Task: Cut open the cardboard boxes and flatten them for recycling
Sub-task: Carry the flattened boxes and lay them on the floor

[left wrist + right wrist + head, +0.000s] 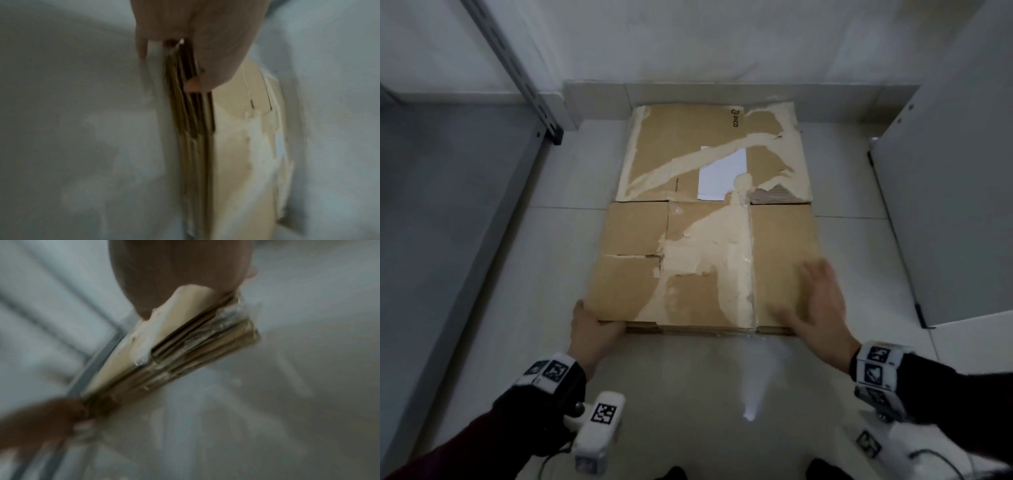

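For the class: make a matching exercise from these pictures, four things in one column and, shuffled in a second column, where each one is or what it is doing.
Things
1. left hand
2. right hand
3. white label
4. flattened cardboard stack

Places or states
A. lies on the tiled floor
B. grips the stack's near left corner
C. lies flat on top of the stack, fingers spread
D. is stuck on the far half of the top sheet

Pairs: 1-B, 2-C, 3-D, 4-A

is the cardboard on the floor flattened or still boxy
Flattened: the cardboard lies flat on the tiled floor, its near edge showing thin stacked layers. The left hand grips one corner; the right hand presses on top.
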